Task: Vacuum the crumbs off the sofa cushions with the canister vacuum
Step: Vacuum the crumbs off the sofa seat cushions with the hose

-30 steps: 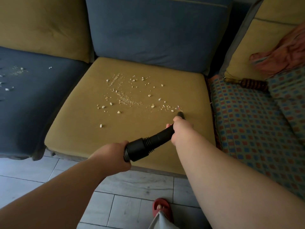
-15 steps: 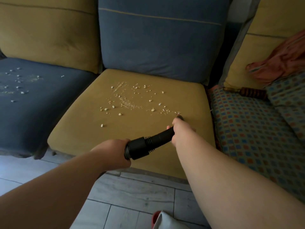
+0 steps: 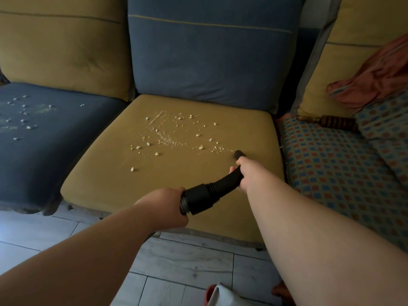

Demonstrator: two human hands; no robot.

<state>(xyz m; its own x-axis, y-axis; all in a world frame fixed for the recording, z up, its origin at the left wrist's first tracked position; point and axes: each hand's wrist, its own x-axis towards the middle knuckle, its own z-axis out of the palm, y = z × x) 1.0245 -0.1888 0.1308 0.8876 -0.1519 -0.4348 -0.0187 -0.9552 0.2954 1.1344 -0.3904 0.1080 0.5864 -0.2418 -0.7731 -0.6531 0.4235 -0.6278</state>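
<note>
Both hands hold the black vacuum hose (image 3: pixel 212 191) over the mustard seat cushion (image 3: pixel 106 180). My left hand (image 3: pixel 167 206) grips its ribbed rear end. My right hand (image 3: pixel 247 171) grips the curved tube further forward. The nozzle tip (image 3: pixel 239 154) rests on the cushion at the right edge of the pale crumbs (image 3: pixel 174 135), which lie scattered across the cushion's middle. More crumbs (image 3: pixel 22 115) lie on the dark blue seat cushion (image 3: pixel 66 138) to the left. The canister is out of view.
Blue (image 3: pixel 212 56) and mustard (image 3: pixel 61 45) back cushions stand behind the seats. A checked cover (image 3: pixel 331 164), a pink cloth (image 3: pixel 375 80) and a dark ribbed object (image 3: pixel 331 121) lie on the right. Grey floor tiles (image 3: pixel 187 261) run below the sofa edge.
The view has tilted up slightly and shifted left. The nozzle tip has stayed at the right edge of the crumbs, and both hands keep their grip on the hose.
</note>
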